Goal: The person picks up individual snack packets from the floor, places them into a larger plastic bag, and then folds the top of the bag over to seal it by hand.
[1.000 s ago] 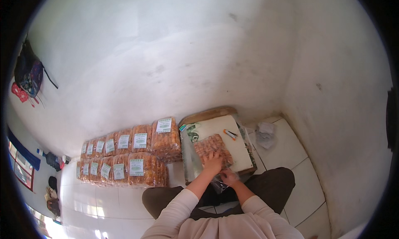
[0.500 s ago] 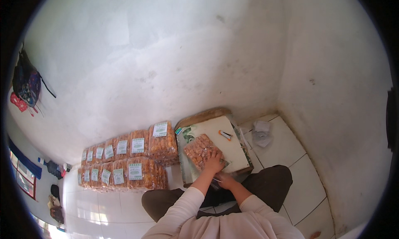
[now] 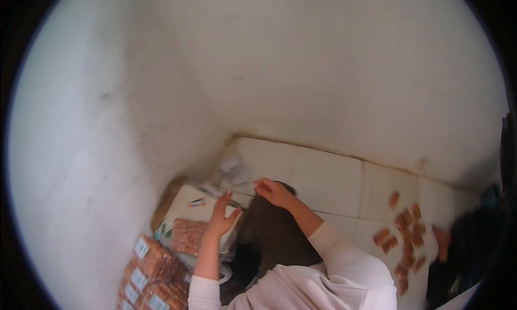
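My left hand (image 3: 219,218) hovers over the right side of a low, pale-topped board (image 3: 186,201), its fingers spread and holding nothing. Beside it, on the board, lies a clear plastic pack of brown snacks (image 3: 188,236); the hand looks apart from it. An orange and white stapler-like tool (image 3: 197,202) rests farther up the board. Over my dark-trousered knee is my right hand (image 3: 272,192), fingers loosely bent and somewhat blurred, with nothing visible in them. Crumpled clear plastic (image 3: 232,170) lies on the floor just beyond it.
Filled, labelled snack packs (image 3: 151,261) are stacked at lower left against the wall. Several small brown pieces (image 3: 407,232) lie on the white floor tiles (image 3: 328,175) at right. Another person in dark clothing (image 3: 474,245) is at the right edge. Walls meet in the corner ahead.
My view has swung right, bringing the brown pieces and the other person into sight. My left hand has lifted off the snack pack; my right hand has moved away from the pack's end to above my knee.
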Motion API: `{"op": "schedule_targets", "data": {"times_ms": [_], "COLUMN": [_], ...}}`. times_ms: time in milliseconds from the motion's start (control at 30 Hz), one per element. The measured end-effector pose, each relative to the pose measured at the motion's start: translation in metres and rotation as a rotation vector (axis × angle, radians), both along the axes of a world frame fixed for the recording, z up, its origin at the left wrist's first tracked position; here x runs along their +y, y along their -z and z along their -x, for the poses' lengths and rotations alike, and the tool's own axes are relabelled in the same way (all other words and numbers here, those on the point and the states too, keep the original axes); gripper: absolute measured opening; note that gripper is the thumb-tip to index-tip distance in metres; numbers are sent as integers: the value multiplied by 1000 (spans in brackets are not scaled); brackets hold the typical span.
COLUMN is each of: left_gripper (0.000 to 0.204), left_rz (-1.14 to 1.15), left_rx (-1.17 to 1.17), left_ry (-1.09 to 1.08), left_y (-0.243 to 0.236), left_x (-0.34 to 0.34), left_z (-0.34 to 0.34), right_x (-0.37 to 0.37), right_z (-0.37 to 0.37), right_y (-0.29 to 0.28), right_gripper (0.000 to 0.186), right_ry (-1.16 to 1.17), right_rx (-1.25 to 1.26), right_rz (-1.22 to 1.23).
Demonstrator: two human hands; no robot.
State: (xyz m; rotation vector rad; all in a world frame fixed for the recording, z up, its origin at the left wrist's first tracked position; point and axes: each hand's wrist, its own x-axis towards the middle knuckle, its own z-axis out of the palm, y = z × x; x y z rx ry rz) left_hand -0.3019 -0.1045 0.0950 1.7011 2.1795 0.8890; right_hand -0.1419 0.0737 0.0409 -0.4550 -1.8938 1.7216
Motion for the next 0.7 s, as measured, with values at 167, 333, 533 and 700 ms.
{"op": "schedule_targets", "data": {"times_ms": [167, 333, 533, 700], "left_gripper": [54, 47, 46, 48], "left_rz": [30, 287, 516, 624], "left_rx": [-136, -510, -768, -833], "left_ry": [278, 549, 780, 726], "left_y": [-46, -13, 50, 39], "left_x": [50, 98, 74, 85], "left_z": [-87, -214, -296, -292], "right_x": [26, -4, -71, -92], "right_z": [-136, -316, -421, -417], "right_y": [37, 154, 186, 220], "right_gripper": [33, 65, 76, 65], "right_ry": [535, 829, 1012, 844], "right_rx": [-229, -991, -1384, -1483], "right_rz": [52, 124, 336, 194]}}
